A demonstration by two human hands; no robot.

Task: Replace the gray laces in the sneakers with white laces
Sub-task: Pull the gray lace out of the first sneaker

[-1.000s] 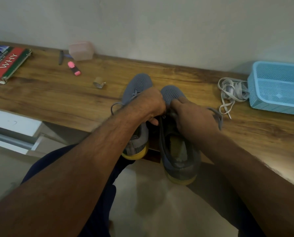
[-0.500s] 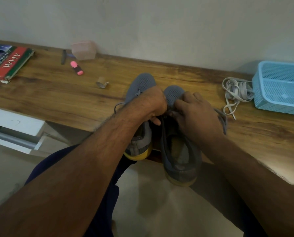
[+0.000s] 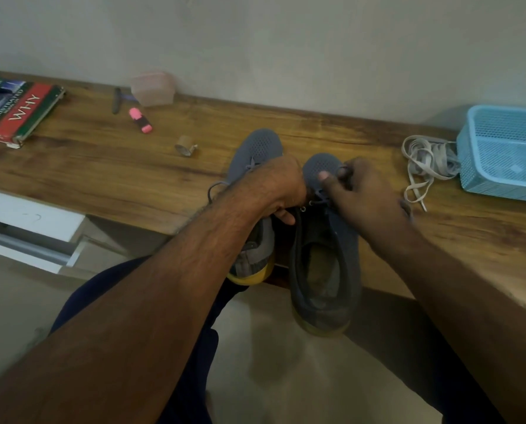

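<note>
Right hand point(image 3: 365, 194) grip pinches gray lace point(image 3: 319, 197); left hand point(image 3: 278, 188) grip clamps right sneaker point(image 3: 324, 240); I judge its overhanging heel may tip off bench point(image 3: 102, 166).

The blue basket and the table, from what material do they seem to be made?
The blue basket looks like moulded plastic: even light-blue colour, walls full of small regular holes, slightly glossy rim. The table shows brown wood grain with a smooth, faintly shiny finish; whether it is solid wood or a printed laminate cannot be told from this view.
</note>
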